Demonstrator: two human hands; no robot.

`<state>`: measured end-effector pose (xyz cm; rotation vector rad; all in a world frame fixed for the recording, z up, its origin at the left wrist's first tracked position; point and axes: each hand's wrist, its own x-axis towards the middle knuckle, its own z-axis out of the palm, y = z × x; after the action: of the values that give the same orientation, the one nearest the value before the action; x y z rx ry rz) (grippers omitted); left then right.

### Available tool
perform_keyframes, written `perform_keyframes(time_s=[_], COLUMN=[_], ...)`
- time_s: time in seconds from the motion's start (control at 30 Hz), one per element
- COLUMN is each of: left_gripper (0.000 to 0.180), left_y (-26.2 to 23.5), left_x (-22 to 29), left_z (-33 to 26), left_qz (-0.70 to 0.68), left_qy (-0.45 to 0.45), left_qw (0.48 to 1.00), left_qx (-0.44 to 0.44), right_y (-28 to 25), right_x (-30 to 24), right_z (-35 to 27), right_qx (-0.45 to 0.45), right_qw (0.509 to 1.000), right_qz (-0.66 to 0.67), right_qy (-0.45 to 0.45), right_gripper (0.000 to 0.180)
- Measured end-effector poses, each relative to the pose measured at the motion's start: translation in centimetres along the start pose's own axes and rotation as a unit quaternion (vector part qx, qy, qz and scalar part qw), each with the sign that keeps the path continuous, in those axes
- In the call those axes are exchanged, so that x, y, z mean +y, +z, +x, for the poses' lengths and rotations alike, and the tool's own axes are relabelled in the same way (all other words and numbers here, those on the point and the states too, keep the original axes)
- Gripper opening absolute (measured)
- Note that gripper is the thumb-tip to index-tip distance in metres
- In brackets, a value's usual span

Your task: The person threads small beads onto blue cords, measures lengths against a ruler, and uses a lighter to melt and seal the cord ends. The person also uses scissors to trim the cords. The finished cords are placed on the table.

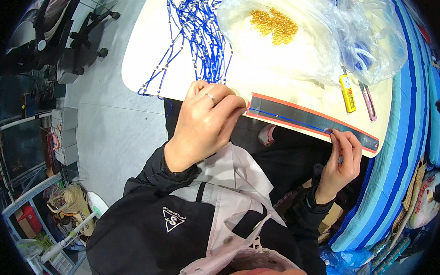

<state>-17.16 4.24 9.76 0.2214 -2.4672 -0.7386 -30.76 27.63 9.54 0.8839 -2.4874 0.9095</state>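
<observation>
A thin blue cord (266, 113) with a small gold bead on it is stretched along a dark strip with a red border (292, 111), which lies along the table's near edge. My left hand (201, 116) pinches the cord at the strip's left end; a ring is on one finger. At the other end, my right hand (343, 161) has its fingertips closed on the cord, low over the strip. Beyond my left hand spreads a tangled bundle of beaded blue cords (195, 36), some hanging over the edge. Gold beads (274, 26) lie heaped on clear plastic.
The pale table (147, 49) has rounded corners. Clear plastic bags (316, 55) cover its far right part. A yellow tube-like item (347, 94) and a slim pink-handled tool (368, 102) lie near the right edge. Blue striped cloth (399, 127) borders the right; an office chair (81, 40) stands left.
</observation>
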Motion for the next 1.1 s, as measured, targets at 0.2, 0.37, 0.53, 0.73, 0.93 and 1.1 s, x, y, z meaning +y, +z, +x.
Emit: perform_keyframes(time_s=[0.2,0.37,0.53,0.73,0.93,1.1], left_gripper=[0.014,0.013,0.013,0.013,0.015,0.026], left_y=[0.0,0.0,0.0,0.0,0.0,0.3], left_x=[0.2,0.6,0.6,0.7,0.9,2.1], left_z=[0.4,0.4,0.3,0.3,0.4,0.5], left_qz=[0.011,0.013,0.018,0.017,0.022,0.023], left_qy=[0.005,-0.011,-0.017,-0.019,-0.016,-0.03], left_qw=[1.0,1.0,1.0,1.0,1.0,0.998], left_qx=[0.002,-0.008,-0.007,-0.009,-0.009,0.042], right_y=[-0.7,-0.9,-1.2,-1.8,-0.8,-0.4], right_x=[0.8,1.4,1.7,1.6,1.2,0.7], right_z=[0.4,0.2,0.1,0.2,0.2,0.3], right_qx=[-0.007,0.006,0.027,0.073,-0.005,-0.01], right_qw=[1.0,0.999,0.997,0.994,0.999,0.999], right_qz=[-0.002,0.009,-0.003,-0.02,0.018,0.021], right_qy=[0.017,0.045,0.069,0.077,0.049,0.022], right_gripper=[0.014,0.014,0.013,0.011,0.013,0.01])
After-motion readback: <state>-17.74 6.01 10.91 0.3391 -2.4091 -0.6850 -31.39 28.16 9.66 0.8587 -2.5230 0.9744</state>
